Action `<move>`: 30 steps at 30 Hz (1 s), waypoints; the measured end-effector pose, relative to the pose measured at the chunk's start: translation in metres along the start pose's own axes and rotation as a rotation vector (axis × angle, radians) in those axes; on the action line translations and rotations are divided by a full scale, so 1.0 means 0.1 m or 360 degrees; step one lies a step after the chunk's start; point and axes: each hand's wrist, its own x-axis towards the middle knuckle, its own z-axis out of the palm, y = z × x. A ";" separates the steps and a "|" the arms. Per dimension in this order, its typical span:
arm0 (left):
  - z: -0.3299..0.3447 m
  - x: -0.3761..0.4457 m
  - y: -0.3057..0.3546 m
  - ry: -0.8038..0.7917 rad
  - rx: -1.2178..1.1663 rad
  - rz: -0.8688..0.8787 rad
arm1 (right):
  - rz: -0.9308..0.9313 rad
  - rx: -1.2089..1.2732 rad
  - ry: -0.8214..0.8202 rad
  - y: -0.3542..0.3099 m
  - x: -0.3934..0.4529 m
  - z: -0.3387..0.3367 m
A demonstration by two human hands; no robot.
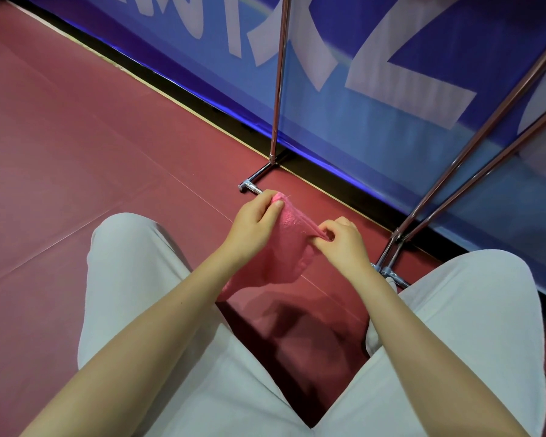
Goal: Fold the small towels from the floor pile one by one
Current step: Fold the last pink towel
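Note:
A small pink towel (286, 247) hangs in the air between my knees, above the dark red floor. My left hand (254, 220) pinches its upper left corner between thumb and fingers. My right hand (341, 241) pinches the upper right edge, a little lower and closer to me. The cloth droops in loose folds below both hands, and its lower left end passes behind my left forearm. No towel pile shows in the head view.
My legs in light grey trousers (133, 279) spread to both sides. A chrome rack stands ahead, with a foot bar (251, 184), an upright pole (278, 83) and slanted poles (460, 171) at right. A blue banner wall (391, 89) runs behind it.

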 end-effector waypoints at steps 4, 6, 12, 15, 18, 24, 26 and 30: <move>-0.05 0.06 -0.02 0.0154 -0.0178 -0.0139 | 0.0120 0.0381 -0.0061 -0.02 0.02 -0.03; -0.08 0.10 -0.06 0.0224 -0.0298 -0.0247 | 0.0257 0.0812 -0.0095 -0.07 0.02 -0.06; -0.08 0.17 -0.20 0.0367 -0.0522 -0.0558 | 0.0316 0.1547 0.0056 -0.18 -0.02 -0.17; -0.03 0.18 -0.24 0.0445 -0.0668 -0.0763 | 0.0186 0.1406 0.0146 -0.21 -0.04 -0.19; 0.05 0.16 -0.26 0.0474 -0.0844 -0.0997 | 0.0132 0.1152 0.0280 -0.21 -0.04 -0.16; 0.30 0.13 -0.26 0.0442 -0.0997 -0.1309 | 0.0543 0.0983 0.0462 -0.06 0.07 0.07; 0.41 0.13 -0.25 0.0446 -0.0987 -0.1347 | 0.0690 0.0988 0.0533 -0.04 0.10 0.15; 0.61 0.11 -0.25 0.0454 -0.1062 -0.1388 | 0.0842 0.1001 0.0626 -0.08 0.12 0.22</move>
